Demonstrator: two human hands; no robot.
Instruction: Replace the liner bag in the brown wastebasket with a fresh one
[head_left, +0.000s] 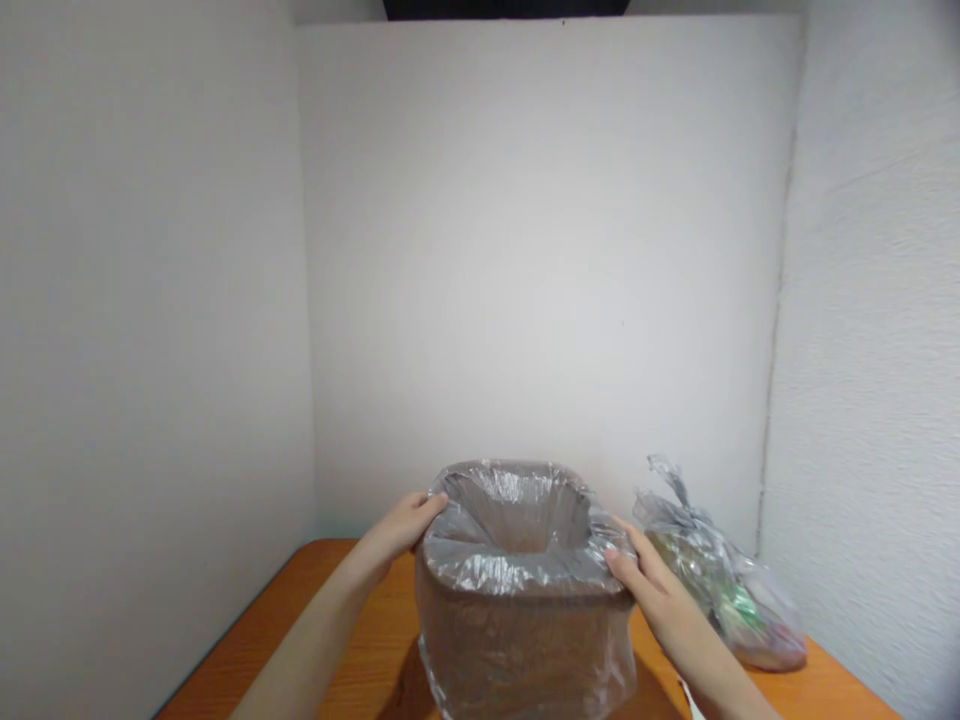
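A brown bin [525, 640] stands upright in front of me, lined with a clear plastic bag [480, 572] folded out over its rim and hanging down the outside. At the left of the rim, my left hand [409, 520] is closed on the bag's edge, its thumb on top and the other fingers mostly hidden behind. My right hand [649, 570] grips the bag over the right side of the rim, thumb at the front and fingers reaching along the side. Inside, the liner sags loosely toward the bottom.
A knotted clear bag of mixed rubbish [739, 590] lies on the right of the wooden table [352, 660], beyond my right forearm. A small white piece [691, 700] shows by that forearm. White walls [540, 250] enclose the table at the back and both sides.
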